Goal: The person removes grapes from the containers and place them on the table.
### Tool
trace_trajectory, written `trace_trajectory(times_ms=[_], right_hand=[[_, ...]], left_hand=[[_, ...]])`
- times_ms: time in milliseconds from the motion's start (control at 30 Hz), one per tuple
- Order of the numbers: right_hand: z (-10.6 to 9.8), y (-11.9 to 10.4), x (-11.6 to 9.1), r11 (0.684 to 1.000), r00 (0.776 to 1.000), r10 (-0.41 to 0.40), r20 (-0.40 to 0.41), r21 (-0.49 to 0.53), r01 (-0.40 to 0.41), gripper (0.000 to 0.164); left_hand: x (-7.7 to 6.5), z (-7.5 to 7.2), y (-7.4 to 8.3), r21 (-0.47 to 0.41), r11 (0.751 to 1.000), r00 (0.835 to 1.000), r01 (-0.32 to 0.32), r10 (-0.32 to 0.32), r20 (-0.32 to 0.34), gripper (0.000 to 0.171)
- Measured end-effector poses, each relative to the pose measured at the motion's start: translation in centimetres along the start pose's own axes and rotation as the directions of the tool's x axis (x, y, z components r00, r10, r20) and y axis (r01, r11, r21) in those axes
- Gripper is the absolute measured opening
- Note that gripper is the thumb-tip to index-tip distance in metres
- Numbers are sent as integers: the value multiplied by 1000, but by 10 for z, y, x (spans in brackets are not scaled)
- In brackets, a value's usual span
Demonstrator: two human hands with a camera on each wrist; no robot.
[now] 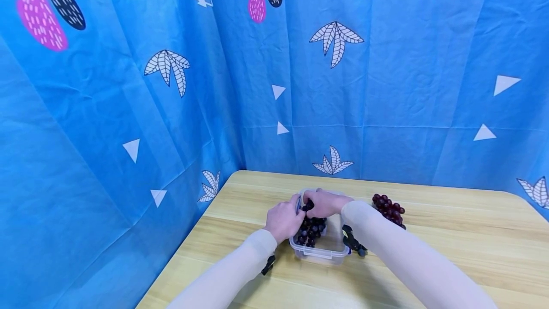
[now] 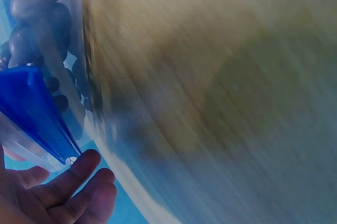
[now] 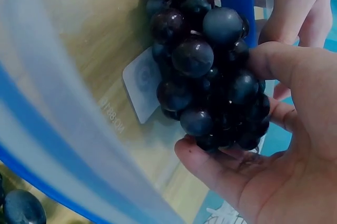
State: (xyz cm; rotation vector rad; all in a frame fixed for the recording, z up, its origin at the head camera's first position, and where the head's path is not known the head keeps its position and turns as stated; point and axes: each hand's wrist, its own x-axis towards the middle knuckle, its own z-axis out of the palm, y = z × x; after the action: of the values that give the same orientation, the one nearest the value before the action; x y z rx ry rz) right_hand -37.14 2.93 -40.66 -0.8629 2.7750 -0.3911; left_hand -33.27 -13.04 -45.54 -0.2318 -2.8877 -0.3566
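A bunch of dark grapes [image 1: 310, 230] lies along the left side of a clear plastic container [image 1: 317, 252]. My right hand [image 1: 323, 202] reaches in over the far end and grips the bunch [image 3: 192, 58] there, thumb on one side and fingers under the other. At the container's left rim, my left hand [image 1: 284, 220] holds the wall beside a blue clip flap [image 2: 34, 108]. Its fingertips [image 2: 87, 162] curl close to the flap's end in the left wrist view.
A bunch of red grapes [image 1: 389, 210] lies on the wooden table [image 1: 463, 232] right of the container, partly behind the right sleeve. A pale square label [image 3: 142, 84] shows beside the dark grapes. Blue patterned curtains [image 1: 326, 99] border the table at the back and left.
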Motion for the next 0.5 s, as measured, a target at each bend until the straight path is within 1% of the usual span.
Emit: trace_trajectory(times_ms=[133,333,400,500], right_hand=[[-1,0,0,999,999,-38,-3,-2,38,33],[0,3,-2,996,999,-49,17,74,47,27],[0,4,-2,996,998,-61,12,65,60,27],[-1,4,-1,995,995,-95,-14,22,95,23]], left_hand=[[0,0,0,3,1000,1000,-4,4,-9,51],[0,0,1,5,1000,1000,-1,1,6,54],[0,-1,1,5,1000,1000,2,-2,12,54],[-1,0,1,1,1000,1000,8,-8,16,55]])
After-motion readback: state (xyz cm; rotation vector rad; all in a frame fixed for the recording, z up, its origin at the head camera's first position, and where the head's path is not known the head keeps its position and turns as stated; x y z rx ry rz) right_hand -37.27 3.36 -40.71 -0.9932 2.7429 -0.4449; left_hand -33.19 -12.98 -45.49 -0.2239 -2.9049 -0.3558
